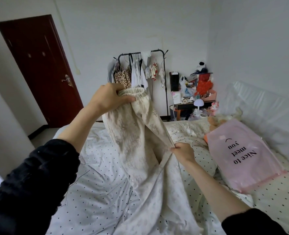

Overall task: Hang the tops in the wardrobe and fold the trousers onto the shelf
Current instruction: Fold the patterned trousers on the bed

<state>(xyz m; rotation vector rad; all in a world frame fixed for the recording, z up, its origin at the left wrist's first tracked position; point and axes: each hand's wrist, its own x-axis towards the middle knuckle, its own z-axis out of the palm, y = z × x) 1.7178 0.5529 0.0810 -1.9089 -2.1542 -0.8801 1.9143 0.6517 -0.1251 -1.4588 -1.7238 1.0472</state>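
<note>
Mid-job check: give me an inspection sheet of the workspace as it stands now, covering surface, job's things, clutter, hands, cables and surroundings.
Surface: bed with dotted bedding, rumpled.
Job's things: cream trousers held up over the bed, legs trailing onto it, not folded; clothes rack by the far wall with tops hanging.
Clutter: pink bag on the bed at right; soft toys beyond it; crowded side table.
Hands: left hand holds the waistband in its grip; right hand pinches the fabric lower down.
Cables: nothing seen for certain.
Surroundings: dark red door, shut; white walls; no shelf in view.
</note>
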